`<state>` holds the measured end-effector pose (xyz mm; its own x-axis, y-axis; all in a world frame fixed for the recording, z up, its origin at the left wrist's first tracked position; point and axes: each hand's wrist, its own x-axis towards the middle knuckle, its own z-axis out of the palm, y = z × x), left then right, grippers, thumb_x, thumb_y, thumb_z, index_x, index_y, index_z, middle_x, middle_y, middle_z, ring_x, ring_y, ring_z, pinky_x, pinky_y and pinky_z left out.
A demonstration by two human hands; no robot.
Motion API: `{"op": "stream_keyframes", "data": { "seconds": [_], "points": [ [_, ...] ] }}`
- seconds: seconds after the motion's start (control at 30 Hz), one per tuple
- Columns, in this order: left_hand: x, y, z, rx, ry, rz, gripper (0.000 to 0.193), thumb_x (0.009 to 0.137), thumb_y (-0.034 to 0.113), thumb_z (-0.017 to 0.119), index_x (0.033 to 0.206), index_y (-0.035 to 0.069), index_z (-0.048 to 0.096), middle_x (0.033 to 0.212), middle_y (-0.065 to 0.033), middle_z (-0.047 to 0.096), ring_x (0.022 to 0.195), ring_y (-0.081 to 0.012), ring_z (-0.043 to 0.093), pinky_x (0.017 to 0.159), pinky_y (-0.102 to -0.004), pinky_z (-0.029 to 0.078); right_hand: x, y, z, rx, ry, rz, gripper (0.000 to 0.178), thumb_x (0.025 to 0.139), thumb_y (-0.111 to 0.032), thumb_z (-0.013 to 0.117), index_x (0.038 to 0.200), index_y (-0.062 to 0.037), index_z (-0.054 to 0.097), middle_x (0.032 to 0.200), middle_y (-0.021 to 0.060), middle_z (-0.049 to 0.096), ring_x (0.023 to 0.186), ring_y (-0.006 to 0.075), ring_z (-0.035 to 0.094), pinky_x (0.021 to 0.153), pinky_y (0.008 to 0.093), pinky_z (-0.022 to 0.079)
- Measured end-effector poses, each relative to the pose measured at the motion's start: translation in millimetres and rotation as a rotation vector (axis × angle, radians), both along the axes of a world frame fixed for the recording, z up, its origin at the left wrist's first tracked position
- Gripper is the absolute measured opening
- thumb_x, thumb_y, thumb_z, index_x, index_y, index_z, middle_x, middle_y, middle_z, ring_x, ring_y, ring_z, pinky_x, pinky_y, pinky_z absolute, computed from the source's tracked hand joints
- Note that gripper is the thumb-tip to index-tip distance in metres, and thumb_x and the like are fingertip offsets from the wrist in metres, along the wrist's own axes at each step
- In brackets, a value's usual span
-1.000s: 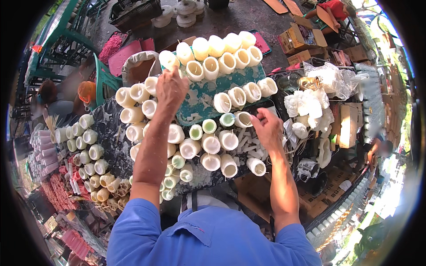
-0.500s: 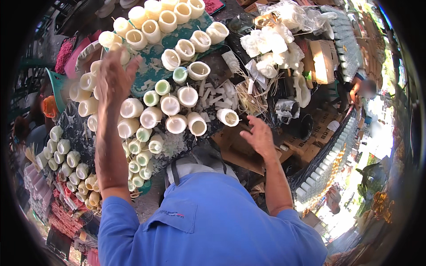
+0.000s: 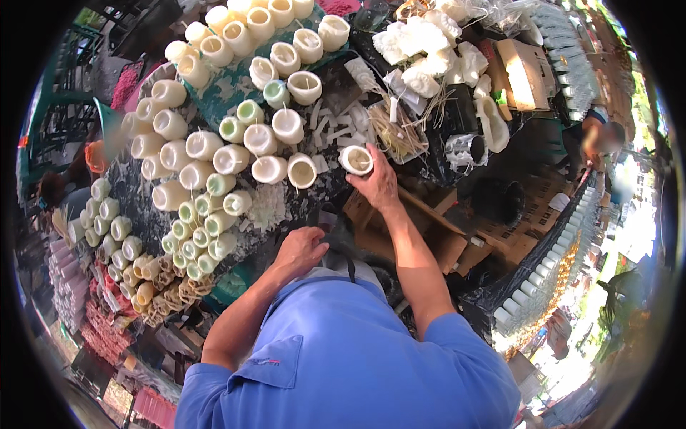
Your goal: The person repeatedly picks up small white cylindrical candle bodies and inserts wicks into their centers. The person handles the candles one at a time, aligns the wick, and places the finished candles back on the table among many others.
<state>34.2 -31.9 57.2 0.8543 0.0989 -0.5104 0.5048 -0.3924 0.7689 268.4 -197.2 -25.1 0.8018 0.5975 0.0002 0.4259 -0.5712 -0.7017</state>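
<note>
My right hand (image 3: 376, 182) is closed around a white, cup-shaped candle (image 3: 356, 160) with a hollowed top, at the table's near right edge. Close to my waist is my left hand (image 3: 300, 252), its fingers curled together; whatever they hold, if anything, is hidden. Left of the held candle, a cream candle (image 3: 302, 171) lies tipped with its hollow toward me. Many similar white candles with wicks, such as a round one (image 3: 260, 139), stand across the table. Smaller pale green candles (image 3: 204, 229) cluster at the near left.
White wax scraps (image 3: 268, 207) and short white sticks (image 3: 330, 121) litter the dark tabletop. Beyond the right hand are a bundle of wicks (image 3: 394, 132), white moulded wax pieces (image 3: 421, 43) and a metal can (image 3: 466, 151). An opened cardboard box (image 3: 421, 232) sits below the right forearm.
My left hand has come back from above the candles at the far left to near my waist. My right hand, open before, has moved left and closed on the white candle. The view has shifted.
</note>
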Motion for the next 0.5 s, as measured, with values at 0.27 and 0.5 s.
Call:
{"op": "stream_keyframes", "data": {
  "seconds": [0.27, 0.5],
  "points": [
    [-14.6, -48.4, -42.1, 0.046, 0.012, 0.071, 0.042, 0.092, 0.027, 0.076, 0.123, -0.002, 0.073, 0.112, -0.023, 0.073, 0.102, -0.0429, 0.072, 0.092, -0.0516, 0.057, 8.4, 1.2, 1.8, 0.185, 0.09, -0.012, 0.056, 0.078, -0.03, 0.094, 0.123, -0.0039, 0.072, 0.108, 0.0159, 0.08, 0.097, 0.0314, 0.079, 0.087, 0.0418, 0.062],
    [-24.3, -57.5, -52.9, -0.041, -0.061, 0.46, 0.051, 0.088, 0.019, 0.084, 0.133, -0.002, 0.069, 0.108, -0.0161, 0.072, 0.091, -0.026, 0.071, 0.084, -0.0399, 0.059, -38.0, -10.0, 26.8, 0.471, 0.779, -0.031, 0.051, 0.084, -0.013, 0.095, 0.126, 0.0016, 0.069, 0.113, 0.0082, 0.078, 0.098, 0.0154, 0.075, 0.089, 0.0334, 0.063]
  ]
}}
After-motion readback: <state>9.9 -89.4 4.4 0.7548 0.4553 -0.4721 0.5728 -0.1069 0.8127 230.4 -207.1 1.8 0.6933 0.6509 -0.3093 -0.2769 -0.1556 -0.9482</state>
